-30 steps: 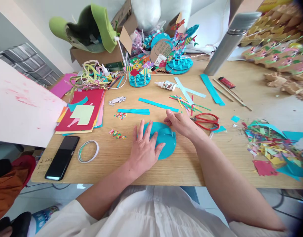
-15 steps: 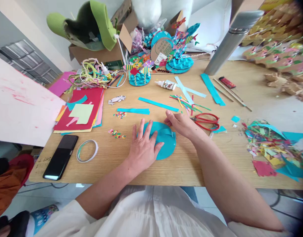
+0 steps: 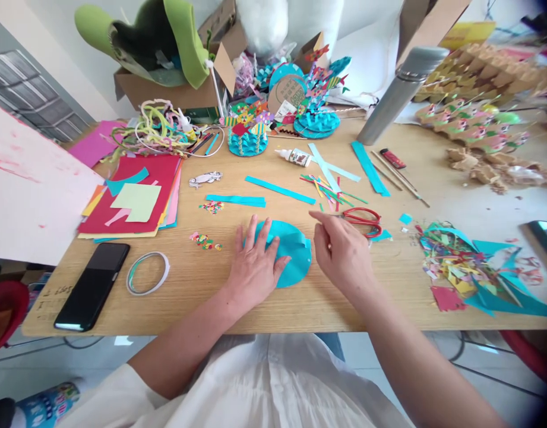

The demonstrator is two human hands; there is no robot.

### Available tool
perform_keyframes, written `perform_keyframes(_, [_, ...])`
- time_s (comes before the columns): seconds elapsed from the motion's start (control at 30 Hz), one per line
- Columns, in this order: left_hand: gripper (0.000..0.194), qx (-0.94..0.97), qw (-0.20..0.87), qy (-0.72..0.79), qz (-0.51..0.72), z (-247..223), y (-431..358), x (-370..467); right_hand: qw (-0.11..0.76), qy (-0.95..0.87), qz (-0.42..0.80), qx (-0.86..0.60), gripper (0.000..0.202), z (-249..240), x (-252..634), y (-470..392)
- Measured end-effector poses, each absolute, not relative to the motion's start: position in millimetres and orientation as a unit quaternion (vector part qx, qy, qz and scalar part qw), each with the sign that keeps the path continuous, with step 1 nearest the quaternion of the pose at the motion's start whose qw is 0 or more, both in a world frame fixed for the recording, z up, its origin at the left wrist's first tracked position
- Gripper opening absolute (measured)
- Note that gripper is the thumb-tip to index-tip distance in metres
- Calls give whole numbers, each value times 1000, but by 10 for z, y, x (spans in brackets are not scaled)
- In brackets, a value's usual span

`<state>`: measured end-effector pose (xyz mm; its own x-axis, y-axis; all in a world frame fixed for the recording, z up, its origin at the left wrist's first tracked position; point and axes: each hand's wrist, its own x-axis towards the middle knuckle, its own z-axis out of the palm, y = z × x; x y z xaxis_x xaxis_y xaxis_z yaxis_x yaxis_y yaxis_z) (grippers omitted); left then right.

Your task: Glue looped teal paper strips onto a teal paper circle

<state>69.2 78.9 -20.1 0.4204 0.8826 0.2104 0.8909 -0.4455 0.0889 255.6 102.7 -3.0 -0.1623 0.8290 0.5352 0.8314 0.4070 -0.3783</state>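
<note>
My left hand (image 3: 255,261) lies flat on a blue paper disc (image 3: 295,267), fingers spread, covering its left part. A folded or curved blue strip runs over the disc toward its right edge, partly under my left fingers. Just right of the disc is my right hand (image 3: 342,252), its index finger stretched out and the other fingers bent. Nothing shows in the right hand. Red-handled scissors (image 3: 362,221) lie behind it. Blue paper strips (image 3: 280,190) and narrow coloured strips (image 3: 331,189) lie beyond the disc.
A glue bottle (image 3: 294,157) and a grey flask (image 3: 400,95) stand or lie farther back. Paper scraps (image 3: 460,267) spread at the right. On the left are a phone (image 3: 92,285), a tape roll (image 3: 148,273) and coloured paper sheets (image 3: 130,220). Paper crafts (image 3: 247,139) stand behind.
My right hand has come away from behind the disc's upper right, turned, and moved nearer, its index finger now extended. My left hand stays on the disc. The view has shifted slightly right.
</note>
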Motion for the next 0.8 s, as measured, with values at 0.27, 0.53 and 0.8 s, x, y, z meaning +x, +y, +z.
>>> perform_keyframes(0.27, [48,-842,18,-527,-115,-205,772,693,242,-814,-106,-517,37,-319,2546,687])
perform_keyframes(0.53, [47,-839,13,-533,-109,-209,772,692,213,-816,-110,-525,39,-346,2508,709])
perform_keyframes(0.8, [48,-841,9,-530,-110,-228,773,687,199,-817,-114,-528,38,-381,2485,722])
